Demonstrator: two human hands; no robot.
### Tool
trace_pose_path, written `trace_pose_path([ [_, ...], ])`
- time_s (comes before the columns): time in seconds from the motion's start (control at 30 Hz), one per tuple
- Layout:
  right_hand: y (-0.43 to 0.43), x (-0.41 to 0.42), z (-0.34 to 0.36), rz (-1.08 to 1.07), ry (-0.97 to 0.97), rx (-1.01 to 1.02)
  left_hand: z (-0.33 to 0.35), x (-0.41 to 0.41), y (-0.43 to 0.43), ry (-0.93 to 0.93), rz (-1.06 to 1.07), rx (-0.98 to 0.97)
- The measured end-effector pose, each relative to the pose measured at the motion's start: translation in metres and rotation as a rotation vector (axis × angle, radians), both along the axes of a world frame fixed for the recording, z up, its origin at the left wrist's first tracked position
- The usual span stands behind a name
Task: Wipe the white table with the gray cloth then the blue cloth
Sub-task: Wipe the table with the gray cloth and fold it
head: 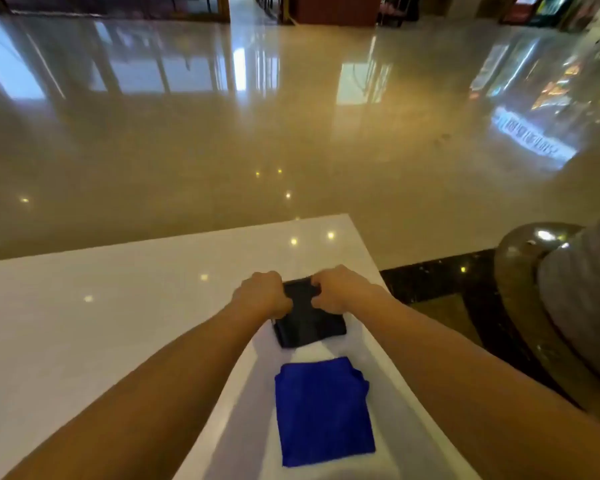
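A folded dark gray cloth [309,323] lies on the white table [101,306] near its right edge. My left hand [262,294] grips the cloth's far left corner and my right hand [338,289] grips its far right corner, both with fingers curled into the fabric. A folded blue cloth [323,410] lies flat on the table just nearer to me, between my forearms, apart from the gray cloth.
The table's far edge and right edge are close to the cloths. A glossy tiled floor [291,133] stretches beyond. A rounded dark chair or sofa arm [534,271] with gray upholstery stands at the right, past a dark floor border.
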State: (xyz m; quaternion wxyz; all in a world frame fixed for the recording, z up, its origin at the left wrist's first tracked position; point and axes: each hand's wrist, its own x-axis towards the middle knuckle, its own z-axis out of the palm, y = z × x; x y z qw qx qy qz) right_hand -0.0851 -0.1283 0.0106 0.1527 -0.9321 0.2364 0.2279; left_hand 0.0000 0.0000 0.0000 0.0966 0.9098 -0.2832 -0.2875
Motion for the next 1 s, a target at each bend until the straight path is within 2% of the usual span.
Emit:
trace_pose_path([
  [0.13,0.002,-0.020,-0.093,-0.160,-0.093,0.027,-0.082,-0.020,-0.015,0.041,0.233,-0.124],
  [0.27,-0.001,-0.019,-0.124,-0.413,-0.441,0.099,-0.108,-0.016,-0.023,0.090,0.477,-0.253],
  [0.33,-0.005,-0.010,-0.125,-0.678,-0.514,0.299,-0.110,-0.009,-0.027,0.240,0.654,-0.359],
  [0.4,-0.004,0.001,-0.119,-0.909,-0.515,0.489,-0.105,-0.005,-0.021,0.350,0.661,-0.365],
  [0.5,0.004,0.009,-0.106,-1.075,-0.490,0.875,-0.094,-0.009,0.001,0.477,0.728,-0.501],
  [0.63,0.036,0.005,-0.097,-0.980,-0.400,1.148,-0.070,-0.034,0.059,0.690,0.984,-0.893],
  [0.7,0.047,0.000,-0.097,-0.926,-0.371,1.275,-0.061,-0.050,0.086,0.678,1.070,-1.013],
  [0.83,0.127,-0.016,-0.090,-0.749,-0.133,1.451,-0.051,-0.108,0.174,0.575,1.342,-1.052],
  [1.0,0.192,-0.033,-0.078,-0.544,0.060,1.512,-0.050,-0.159,0.242,0.484,1.446,-1.186],
])
